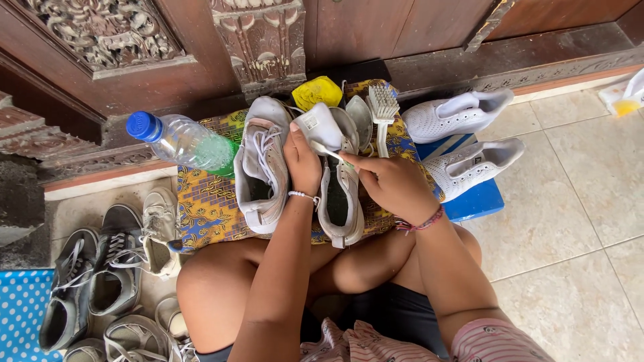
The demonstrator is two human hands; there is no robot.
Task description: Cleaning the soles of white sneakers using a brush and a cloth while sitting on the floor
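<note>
1. a clear plastic bottle point(188, 142) with a blue cap lies on its side at the left edge of a patterned yellow and blue cloth point(208, 208), its cap pointing up and left toward the carved wooden door point(107, 40).
2. a crumpled yellow rag point(316, 91) sits at the cloth's far edge, just beside a white scrub brush point(383, 107) with pale bristles.
3. a small white and yellow packet point(627, 97) lies on the tiled floor point(590, 201) at the far right.
4. two clean white sneakers point(463, 137) rest on a blue board point(479, 198) to the right of the cloth.
5. a worn white shoe point(263, 164) with loose laces lies on the cloth, left of the hands.
6. the second shoe point(339, 194) lies between the hands, its tongue point(320, 125) pulled up; a small label shows on that tongue.
7. the left hand point(302, 161), wearing a white bead bracelet, is closed around the raised tongue, thumb on top.
8. the right hand point(392, 181), wearing a pink bracelet, is curled shut on a thin white brush handle point(329, 153), which points at the tongue.
9. grey and dark sneakers point(100, 268) are piled at the lower left, near a blue dotted mat point(20, 308).
</note>
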